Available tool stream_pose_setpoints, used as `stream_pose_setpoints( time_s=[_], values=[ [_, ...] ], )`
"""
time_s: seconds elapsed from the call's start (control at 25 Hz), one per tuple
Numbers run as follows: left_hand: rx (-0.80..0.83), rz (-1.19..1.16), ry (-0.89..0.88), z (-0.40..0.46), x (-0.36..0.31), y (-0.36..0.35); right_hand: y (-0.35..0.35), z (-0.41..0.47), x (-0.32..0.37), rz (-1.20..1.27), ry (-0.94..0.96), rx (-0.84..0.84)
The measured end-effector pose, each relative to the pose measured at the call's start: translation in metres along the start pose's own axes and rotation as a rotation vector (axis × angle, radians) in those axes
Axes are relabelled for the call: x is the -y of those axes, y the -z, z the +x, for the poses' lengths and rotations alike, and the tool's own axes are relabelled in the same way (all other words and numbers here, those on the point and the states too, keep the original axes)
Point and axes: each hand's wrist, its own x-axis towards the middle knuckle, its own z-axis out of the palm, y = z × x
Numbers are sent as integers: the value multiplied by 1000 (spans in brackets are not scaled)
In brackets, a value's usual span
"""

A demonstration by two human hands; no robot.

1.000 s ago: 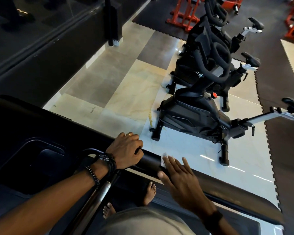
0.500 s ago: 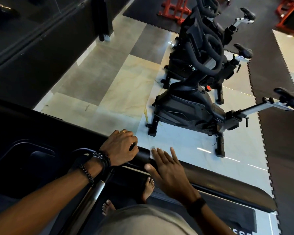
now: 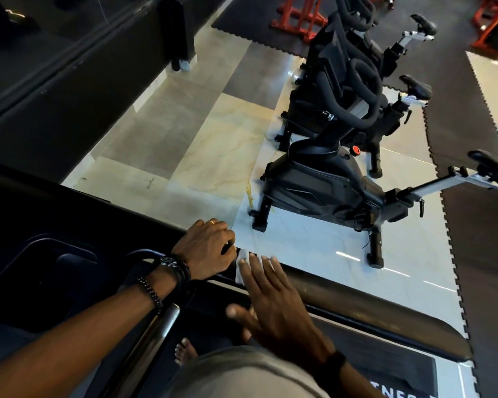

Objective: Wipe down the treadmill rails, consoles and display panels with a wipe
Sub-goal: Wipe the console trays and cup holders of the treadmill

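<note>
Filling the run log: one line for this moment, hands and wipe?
stage: wiping side rail | left hand: grips rail | right hand: flat, pressing white wipe on rail | hands: close together | console/display: not seen wiped

Wipe [image 3: 243, 261] lies on the rail [image 3: 342, 297], exercise bikes [image 3: 328, 185] on the floor [image 3: 213, 156] beyond.

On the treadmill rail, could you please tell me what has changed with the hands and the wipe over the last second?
The right hand, fingers flat on the white wipe, has slid it leftward along the treadmill rail until it almost meets the left hand. The left hand has stayed put, gripping the rail near the console. Nothing was picked up or let go.
</note>
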Motion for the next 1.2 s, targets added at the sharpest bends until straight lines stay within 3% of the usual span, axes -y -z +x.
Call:
stream_pose_setpoints(
  time_s=[0.12, 0.32, 0.44, 0.56, 0.64, 0.72, 0.92, 1.12, 1.2],
  values=[
    [5, -2, 9, -2, -1, 0, -4, -42, -26, -52, 38, -61],
    [-1, -6, -1, 0, -1, 2, 7, 8, -32, 11, -240, 73],
    [-15, -2, -11, -1, -2, 2, 3, 3, -10, 6, -117, 54],
    [-41, -20, 0, -2, -2, 1, 3, -31, -43, -2, -95, 25],
    [-55, -28, -1, -2, -3, 1, 14, -17, -65, 116, -238, 178],
    [-61, -19, -6, -2, -2, 0, 28, 21, -59, 364, -370, 228],
    [-78, -40, 18, -3, -3, 2, 27, 7, -47, 386, -94, 190],
    [-85, -57, 30, -3, -2, 1, 37, 31, -79, 562, -436, 334],
    [-72, -56, 23, -3, -2, 2, 43, 52, -59, 591, -445, 378]
  ],
)
